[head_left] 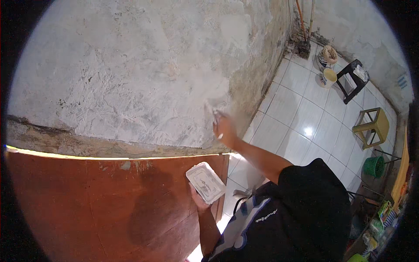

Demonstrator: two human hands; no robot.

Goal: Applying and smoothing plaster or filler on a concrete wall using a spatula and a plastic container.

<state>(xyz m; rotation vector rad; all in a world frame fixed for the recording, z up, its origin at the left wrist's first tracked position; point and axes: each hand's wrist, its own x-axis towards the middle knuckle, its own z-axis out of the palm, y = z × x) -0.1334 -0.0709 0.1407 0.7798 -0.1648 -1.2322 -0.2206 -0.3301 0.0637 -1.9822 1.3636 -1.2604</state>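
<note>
My left hand (199,198) is closed on a shallow rectangular white tub (206,182) from beneath and at its near side. The tub's face and rim are smeared with whitish putty. My right arm reaches up to the wall (144,78), where pale putty lies in rough, uneven patches. At the wall's lower right part, my right hand (225,130) is closed round a putty knife (214,113), blurred by motion. The blade seems to touch the wall, though its edge is too smeared to make out. A white spot of putty marks the hand.
Below the wall lies a reddish-brown panel (109,196). White floor tiles (288,105) stretch to the right, with a bucket (328,77), a black stool (352,81), a yellow stool (373,125) and a green basket (373,167). Long-handled tools (305,26) lean in the far corner.
</note>
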